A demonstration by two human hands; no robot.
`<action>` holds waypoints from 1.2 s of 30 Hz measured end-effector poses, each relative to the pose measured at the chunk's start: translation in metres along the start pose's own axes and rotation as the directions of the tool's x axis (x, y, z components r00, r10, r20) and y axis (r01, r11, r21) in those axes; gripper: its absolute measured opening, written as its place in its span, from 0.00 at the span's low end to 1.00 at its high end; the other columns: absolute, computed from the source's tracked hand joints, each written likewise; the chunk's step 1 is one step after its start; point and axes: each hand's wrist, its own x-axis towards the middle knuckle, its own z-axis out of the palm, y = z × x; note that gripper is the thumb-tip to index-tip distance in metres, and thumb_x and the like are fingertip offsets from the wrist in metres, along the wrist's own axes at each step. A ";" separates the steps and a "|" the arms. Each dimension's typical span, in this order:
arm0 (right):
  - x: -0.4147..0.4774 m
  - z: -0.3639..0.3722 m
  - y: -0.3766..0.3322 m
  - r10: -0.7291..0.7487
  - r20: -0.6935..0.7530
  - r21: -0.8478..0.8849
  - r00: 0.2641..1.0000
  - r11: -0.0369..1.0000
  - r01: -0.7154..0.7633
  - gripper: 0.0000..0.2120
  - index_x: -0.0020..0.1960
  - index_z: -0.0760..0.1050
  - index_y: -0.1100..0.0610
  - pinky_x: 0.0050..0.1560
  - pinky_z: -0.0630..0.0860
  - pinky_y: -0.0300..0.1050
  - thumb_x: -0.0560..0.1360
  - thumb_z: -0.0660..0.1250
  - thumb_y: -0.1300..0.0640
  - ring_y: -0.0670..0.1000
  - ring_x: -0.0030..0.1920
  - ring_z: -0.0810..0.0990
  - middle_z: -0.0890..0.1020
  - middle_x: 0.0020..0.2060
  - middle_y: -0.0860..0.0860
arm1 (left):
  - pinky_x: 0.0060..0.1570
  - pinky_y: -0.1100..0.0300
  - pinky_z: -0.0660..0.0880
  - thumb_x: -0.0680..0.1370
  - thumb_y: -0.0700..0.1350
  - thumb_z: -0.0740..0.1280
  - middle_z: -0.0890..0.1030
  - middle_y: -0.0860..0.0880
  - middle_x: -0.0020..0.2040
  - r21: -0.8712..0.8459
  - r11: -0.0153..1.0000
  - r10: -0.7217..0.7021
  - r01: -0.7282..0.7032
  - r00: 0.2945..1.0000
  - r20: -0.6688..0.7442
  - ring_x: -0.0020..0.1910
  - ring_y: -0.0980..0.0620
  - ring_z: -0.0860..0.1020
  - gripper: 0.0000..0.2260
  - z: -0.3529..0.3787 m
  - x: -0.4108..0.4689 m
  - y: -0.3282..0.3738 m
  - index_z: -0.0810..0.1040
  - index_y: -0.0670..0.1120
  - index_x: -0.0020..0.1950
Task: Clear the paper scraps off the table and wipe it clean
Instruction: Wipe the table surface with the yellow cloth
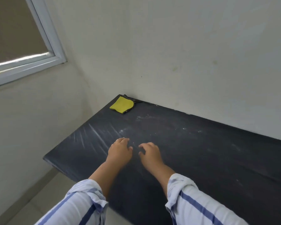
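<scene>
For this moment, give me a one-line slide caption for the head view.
Both hands, left hand and right hand, empty over a dusty black table; yellow cloth at the far corner.

No writing, label, brand or number can be read anywhere here, neither near the hands nor farther off from them.

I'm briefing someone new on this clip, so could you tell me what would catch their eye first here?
The yellow cloth stands out most, lying folded at the far left corner of the black table, close to the wall. Next come the left hand and right hand, both empty with fingers curled, side by side over the table's middle. White dusty smears and specks streak the dark top around them.
</scene>
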 end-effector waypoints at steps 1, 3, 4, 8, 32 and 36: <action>0.016 0.004 -0.002 0.002 0.022 -0.012 1.000 1.000 -0.001 0.15 0.61 0.74 0.57 0.62 0.65 0.45 0.75 0.61 0.59 0.56 0.62 0.68 0.74 0.60 0.55 | 0.70 0.52 0.62 0.79 0.48 0.59 0.64 0.47 0.74 -0.014 1.000 -0.016 0.016 1.000 -0.004 0.72 0.47 0.63 0.22 -0.004 0.017 -0.006 0.64 0.46 0.73; 0.047 0.011 -0.006 0.005 0.042 -0.017 0.999 1.000 -0.004 0.14 0.60 0.75 0.57 0.61 0.66 0.44 0.75 0.62 0.60 0.57 0.61 0.69 0.74 0.59 0.55 | 0.70 0.51 0.63 0.79 0.48 0.60 0.65 0.47 0.73 -0.039 0.998 -0.041 0.041 0.999 -0.006 0.71 0.47 0.64 0.22 -0.010 0.046 -0.017 0.64 0.46 0.73; 0.061 0.014 -0.009 0.002 0.046 -0.017 0.999 1.000 -0.001 0.14 0.60 0.75 0.57 0.61 0.66 0.44 0.75 0.61 0.60 0.57 0.61 0.69 0.74 0.59 0.55 | 0.69 0.51 0.63 0.79 0.48 0.60 0.65 0.47 0.73 -0.046 0.997 -0.055 0.055 0.998 0.002 0.71 0.47 0.64 0.22 -0.011 0.060 -0.024 0.65 0.46 0.73; 0.113 0.026 -0.018 0.034 0.058 -0.015 0.998 0.999 -0.033 0.15 0.61 0.73 0.57 0.61 0.65 0.44 0.75 0.60 0.60 0.55 0.62 0.67 0.72 0.60 0.55 | 0.66 0.51 0.67 0.79 0.49 0.60 0.65 0.46 0.72 -0.059 0.993 -0.101 0.105 0.993 0.060 0.68 0.45 0.67 0.23 -0.017 0.121 -0.045 0.63 0.47 0.73; 0.230 0.068 -0.027 0.398 0.022 0.020 0.917 0.917 -0.399 0.17 0.65 0.71 0.53 0.62 0.67 0.43 0.77 0.61 0.58 0.52 0.63 0.68 0.72 0.61 0.52 | 0.48 0.52 0.72 0.69 0.45 0.67 0.73 0.39 0.57 -0.123 0.983 -0.114 0.140 0.974 0.198 0.53 0.39 0.73 0.20 -0.027 0.403 -0.074 0.73 0.42 0.60; 0.229 0.064 -0.033 0.405 -0.055 0.060 0.913 0.914 -0.401 0.24 0.70 0.65 0.54 0.65 0.64 0.43 0.75 0.64 0.57 0.54 0.67 0.66 0.68 0.66 0.54 | 0.29 0.57 0.61 0.67 0.39 0.69 0.68 0.48 0.33 -0.467 0.884 0.104 0.026 0.963 0.250 0.34 0.48 0.67 0.12 -0.028 0.347 -0.040 0.65 0.46 0.38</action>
